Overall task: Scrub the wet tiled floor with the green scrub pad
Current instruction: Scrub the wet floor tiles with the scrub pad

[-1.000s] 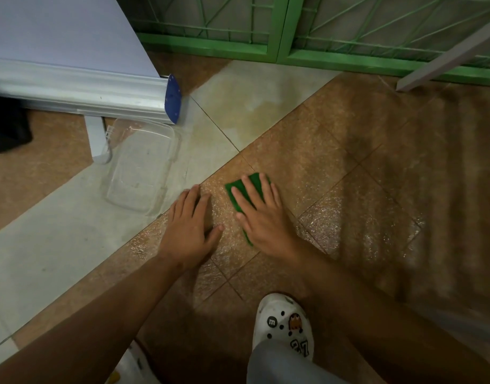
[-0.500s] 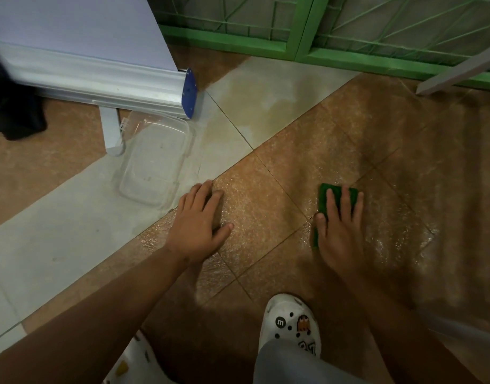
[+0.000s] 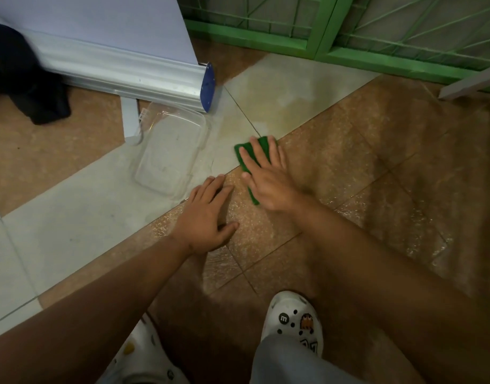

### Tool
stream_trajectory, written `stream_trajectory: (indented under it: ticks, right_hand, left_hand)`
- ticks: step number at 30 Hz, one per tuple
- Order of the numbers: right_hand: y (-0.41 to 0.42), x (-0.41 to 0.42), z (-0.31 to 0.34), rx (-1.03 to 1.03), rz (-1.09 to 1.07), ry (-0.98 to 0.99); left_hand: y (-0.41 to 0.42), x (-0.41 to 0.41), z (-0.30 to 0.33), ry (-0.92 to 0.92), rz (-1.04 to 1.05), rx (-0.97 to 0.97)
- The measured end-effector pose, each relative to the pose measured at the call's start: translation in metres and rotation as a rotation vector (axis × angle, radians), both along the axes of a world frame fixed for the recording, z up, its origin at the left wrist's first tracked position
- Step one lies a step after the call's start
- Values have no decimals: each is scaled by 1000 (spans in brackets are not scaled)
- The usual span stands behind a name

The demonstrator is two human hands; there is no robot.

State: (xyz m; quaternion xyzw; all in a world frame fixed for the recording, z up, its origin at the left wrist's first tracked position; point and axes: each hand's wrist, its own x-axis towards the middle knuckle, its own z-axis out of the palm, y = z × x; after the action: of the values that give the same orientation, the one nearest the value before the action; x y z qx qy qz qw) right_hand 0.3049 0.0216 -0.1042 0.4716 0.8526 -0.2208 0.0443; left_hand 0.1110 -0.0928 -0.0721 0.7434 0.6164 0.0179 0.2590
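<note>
The right hand (image 3: pixel 268 178) lies flat on the green rectangular scrub pad (image 3: pixel 245 155), its fingers straight and slightly spread, pressing the pad down against the floor. The pad sits across the seam where a pale grey tile (image 3: pixel 288 103) meets the brown textured tiled floor (image 3: pixel 376 167); its far corner shows beyond the fingertips and its near edge peeks out under the thumb side of the palm. The brown tiles around the hands glisten with wet, foamy patches.

The left hand (image 3: pixel 207 217) rests palm-down on the wet brown tile just beside the right hand, fingers straight and close together, thumb held out to the side, holding nothing.

Just beyond the left hand's fingertips, a clear rectangular plastic container (image 3: pixel 171 153) lies on the grey tile strip. Behind it stands a silver metal banner base with a blue end cap (image 3: pixel 127 70), a white panel rising from it. A black cloth-like heap (image 3: pixel 25 81) lies at the far left. A green metal grille (image 3: pixel 335 31) runs along the top edge.

Nearest the camera, 2 white clogs with small charms (image 3: pixel 296 320) stand on the brown tiles, with a grey trouser leg (image 3: pixel 288 364) over the right one.
</note>
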Motion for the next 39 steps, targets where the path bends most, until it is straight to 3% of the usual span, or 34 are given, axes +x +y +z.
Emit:
stream_trajectory:
  ticks: [6, 14, 18, 24, 27, 32, 39]
  right_hand:
    - [38, -21, 3, -2, 68, -9]
    - [-55, 12, 4, 22, 39, -1]
    - [-52, 3, 8, -4, 33, -21]
    - [4, -34, 20, -229, -30, 174]
    - [9, -17, 27, -239, -145, 298]
    - [-22, 46, 17, 33, -360, 221]
    - [-35, 71, 3, -55, -318, 112]
  left_hand:
    - [2, -2, 5, 17, -40, -12]
    - [0, -2, -3, -4, -30, 24]
    - [-1, 0, -2, -48, -4, 3]
    - [5, -12, 8, -332, 182, -117]
    - [9, -10, 13, -365, 229, -113]
    - [31, 18, 15, -228, 162, 55]
    - [75, 85, -10, 108, 247, -32]
